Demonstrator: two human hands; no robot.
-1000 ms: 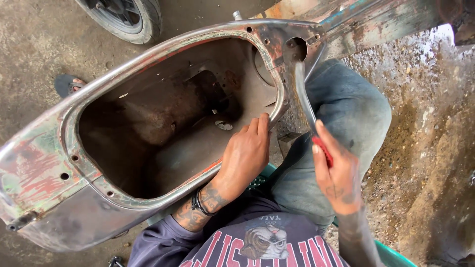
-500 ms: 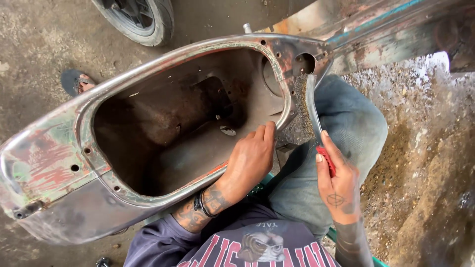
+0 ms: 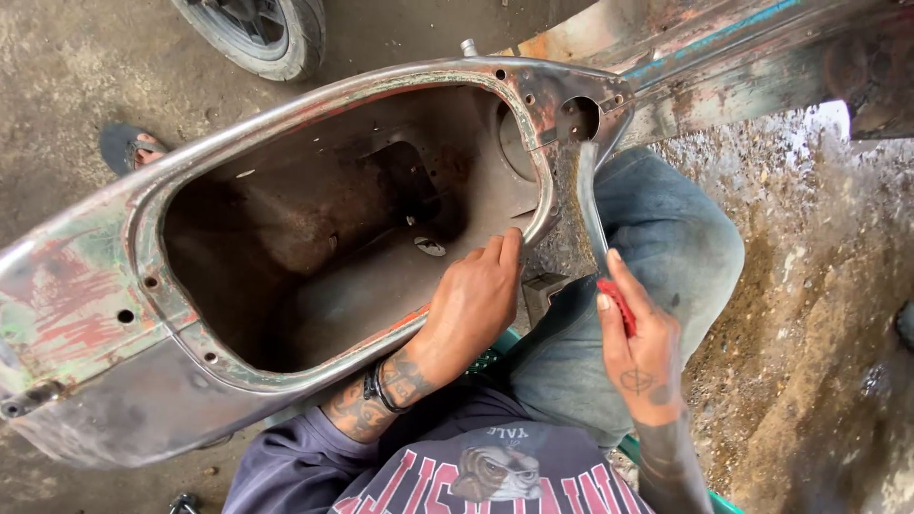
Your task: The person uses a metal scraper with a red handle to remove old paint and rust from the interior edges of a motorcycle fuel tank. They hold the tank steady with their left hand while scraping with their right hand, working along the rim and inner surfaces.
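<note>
Dirt ground surrounds a rusty scooter body shell [image 3: 86, 314]. Left hand [image 3: 471, 305] rests fingers flat on its opening's rim; right hand [image 3: 643, 347] grips a red-handled scraper [image 3: 595, 228], blade against the shell.

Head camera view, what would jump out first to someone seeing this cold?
The big rusted scooter body shell, paint worn to bare metal, fills the left and centre with its hollow open. The left hand rests on its rim, and the right hand holds a red-handled scraper against the shell's outer side.
</note>
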